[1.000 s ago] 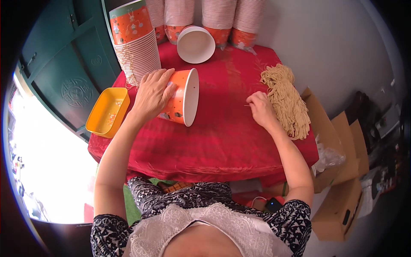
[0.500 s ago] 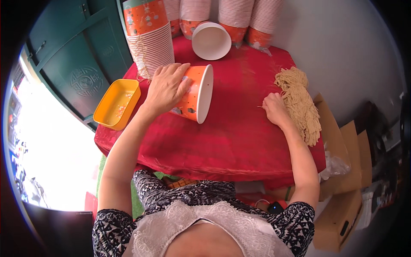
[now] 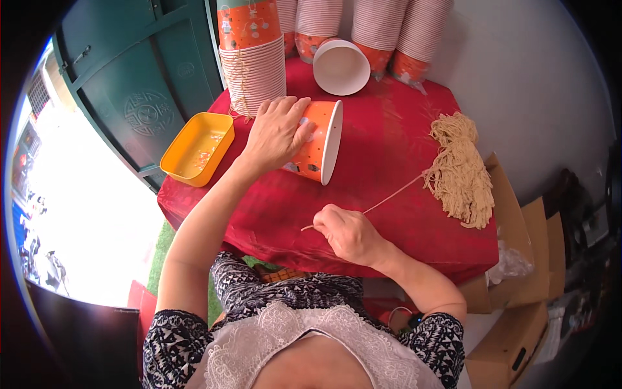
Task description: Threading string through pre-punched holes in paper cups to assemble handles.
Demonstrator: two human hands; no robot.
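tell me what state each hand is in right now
Left hand: open, laid over the orange paper tub on its side.
Right hand: closed, holding a thin string.

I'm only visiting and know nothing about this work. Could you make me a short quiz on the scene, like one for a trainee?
1. True or false: the left hand rests on an orange tub that lies on its side.
2. Choose one. What does the right hand pinch?
A) the tub's rim
B) a thin strand
C) the left wrist
3. Fill in: on the red-covered table, the tan bundle lies near the ___ edge and the yellow tray near the ___ edge, as the person sees it.

Key
1: True; its open end faces right.
2: B; it stretches from the hand to the bundle.
3: right; left.
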